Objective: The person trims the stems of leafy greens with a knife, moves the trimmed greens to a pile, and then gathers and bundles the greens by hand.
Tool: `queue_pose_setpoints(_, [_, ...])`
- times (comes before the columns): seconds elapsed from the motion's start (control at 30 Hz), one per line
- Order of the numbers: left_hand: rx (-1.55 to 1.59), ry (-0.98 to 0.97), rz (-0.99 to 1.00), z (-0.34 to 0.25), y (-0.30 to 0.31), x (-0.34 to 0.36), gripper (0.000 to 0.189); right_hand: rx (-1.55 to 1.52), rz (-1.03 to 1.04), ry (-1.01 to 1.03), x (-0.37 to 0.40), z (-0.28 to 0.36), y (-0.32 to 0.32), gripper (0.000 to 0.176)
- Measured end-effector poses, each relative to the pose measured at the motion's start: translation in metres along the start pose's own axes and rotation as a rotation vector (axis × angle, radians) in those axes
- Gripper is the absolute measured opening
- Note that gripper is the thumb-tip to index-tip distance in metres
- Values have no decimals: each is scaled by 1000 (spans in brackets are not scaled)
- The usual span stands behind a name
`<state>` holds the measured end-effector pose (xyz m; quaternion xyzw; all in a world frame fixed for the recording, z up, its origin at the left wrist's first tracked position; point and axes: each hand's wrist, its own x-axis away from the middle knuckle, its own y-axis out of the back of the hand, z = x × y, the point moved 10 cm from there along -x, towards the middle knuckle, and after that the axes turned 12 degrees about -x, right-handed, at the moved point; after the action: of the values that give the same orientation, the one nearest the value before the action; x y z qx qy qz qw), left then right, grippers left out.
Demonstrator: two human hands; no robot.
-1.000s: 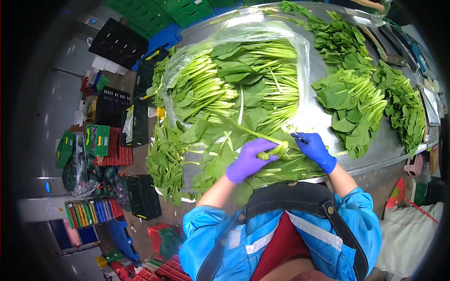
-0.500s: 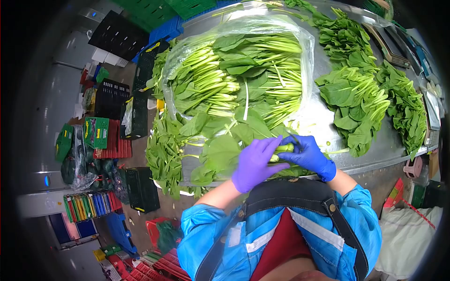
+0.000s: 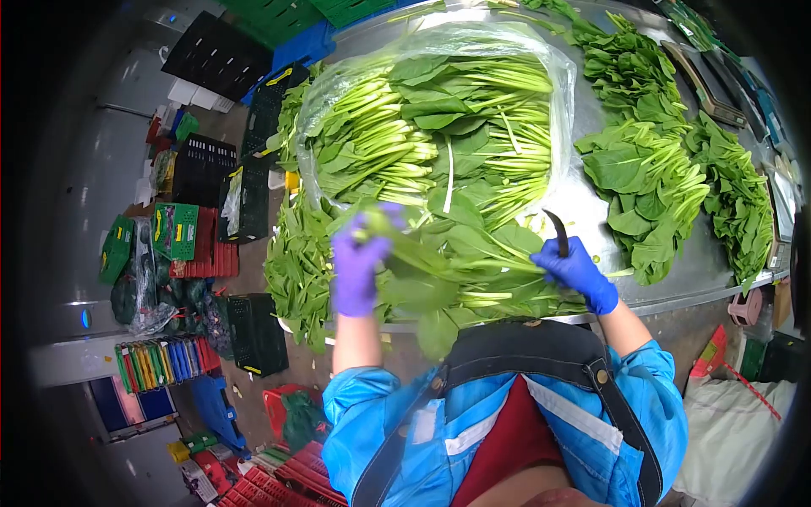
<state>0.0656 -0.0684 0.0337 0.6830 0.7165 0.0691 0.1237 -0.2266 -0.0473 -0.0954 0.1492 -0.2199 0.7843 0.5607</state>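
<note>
My left hand [image 3: 356,269], in a purple-blue glove, is closed round the stem end of a bunch of leafy greens [image 3: 420,275], smeared by motion. The bunch's leaves trail to the right and down over the table's near edge. On the right, my gloved right hand [image 3: 576,272] grips a small knife [image 3: 558,231], its dark curved blade pointing up. The fingertips of that hand are right at a thin stalk of the loose greens lying between my hands. Just beyond them, a clear plastic bag [image 3: 564,110] spread on the metal table [image 3: 583,198] holds stacked greens [image 3: 372,127], stems facing inward.
Loose greens [image 3: 297,262] cover the table's left end. More bunches [image 3: 646,182] lie on the right, near a scale-like device [image 3: 705,89]. Black crates [image 3: 253,203] stand beyond the left edge, with green crates [image 3: 262,29] at the far side.
My left hand has swung left, away from my right hand, carrying the bunch of greens. My right hand has shifted slightly right, and the knife's blade now points up.
</note>
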Motion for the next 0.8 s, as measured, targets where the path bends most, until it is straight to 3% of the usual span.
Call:
queue_pose_setpoints(0.07, [384,-18,-105,11,47,-9,59,293,-71,149,-27,-19,30,26])
queue_pose_setpoints(0.1, [609,-47,-145,11,59,-11,62,292,-65,157,-32,-21,37,26])
queue_pose_setpoints(0.2, [871,-116,-198,23,82,-21,61,323,-27,-13,-41,-44,48,24])
queue_pose_setpoints(0.27, [934,-127,-228,37,91,-25,58,518,-70,290,-40,-16,46,23])
queue_pose_setpoints(0.3, [998,-120,-186,39,88,-28,56,466,-71,185,-44,-19,50,26])
queue_pose_setpoints(0.37, [1096,-88,-150,46,81,-32,49,407,-109,252,-49,-8,52,28])
queue_pose_setpoints(0.43, [1091,-95,-152,48,81,-34,47,424,-192,306,-53,16,57,29])
queue_pose_setpoints(0.53, [1080,-71,-206,40,79,-32,43,447,-311,635,-83,46,75,31])
queue_pose_setpoints(0.6, [1030,-42,-264,46,86,-30,46,574,-375,714,-113,52,85,34])
queue_pose_setpoints(0.67, [962,-79,-225,38,86,-29,51,627,-401,688,-136,48,89,31])
queue_pose_setpoints(0.73, [838,-119,-46,19,75,-28,56,898,-501,384,-165,26,102,24])
queue_pose_setpoints(0.8, [755,-105,-138,15,74,-20,57,907,-529,379,-171,25,101,24])
